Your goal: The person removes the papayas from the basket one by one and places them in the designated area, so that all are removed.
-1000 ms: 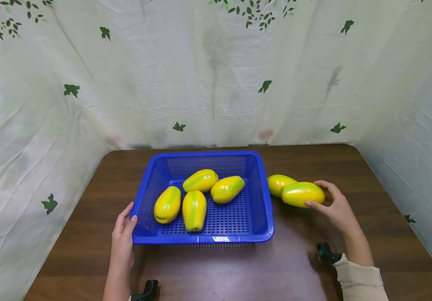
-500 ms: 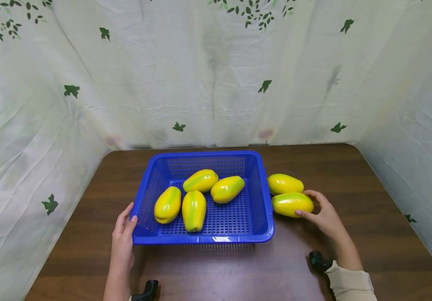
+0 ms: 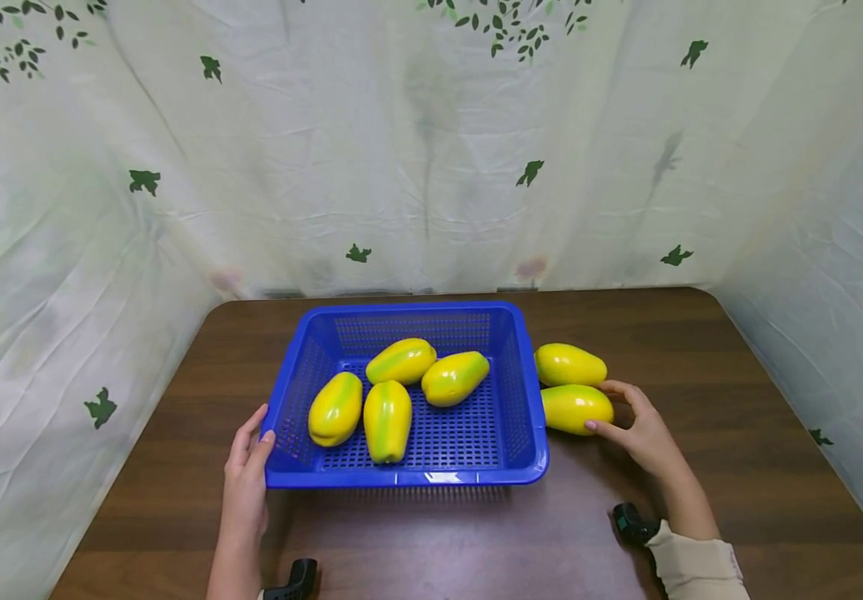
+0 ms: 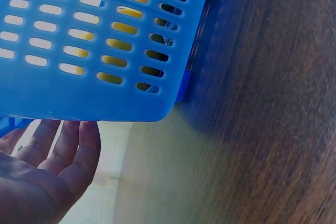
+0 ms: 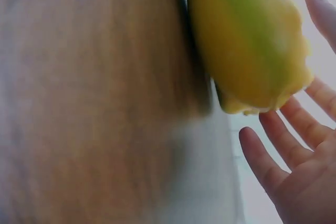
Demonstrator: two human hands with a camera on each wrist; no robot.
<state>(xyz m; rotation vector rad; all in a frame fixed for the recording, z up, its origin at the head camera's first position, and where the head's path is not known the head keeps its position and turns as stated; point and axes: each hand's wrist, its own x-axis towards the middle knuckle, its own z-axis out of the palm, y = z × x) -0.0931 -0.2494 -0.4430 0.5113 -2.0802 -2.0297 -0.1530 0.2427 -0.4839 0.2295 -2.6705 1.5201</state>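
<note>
A blue perforated plastic basket (image 3: 408,477) stands on the table, with several yellow-green papayas (image 3: 388,421) inside it. My left hand (image 3: 246,475) grips its left rim, thumb on top and fingers along the outer side; in the left wrist view the hand (image 4: 58,166) is just below the basket's wall (image 4: 94,98). To the basket's right, a papaya (image 3: 575,409) lies with its left end at the rim. My right hand (image 3: 641,433) is at its other end; in the right wrist view the fingers (image 5: 299,124) are spread, fairly straight, against the papaya's end (image 5: 252,40).
Another papaya (image 3: 569,365) lies just behind, also beside the basket's right wall. The brown wooden table (image 3: 431,550) reaches back to a pale curtain (image 3: 431,167) with leaf prints, which also hangs at both sides.
My right hand has moved left with a papaya, setting it against the basket's right side in front of the other one. The left hand and the basket have stayed still.
</note>
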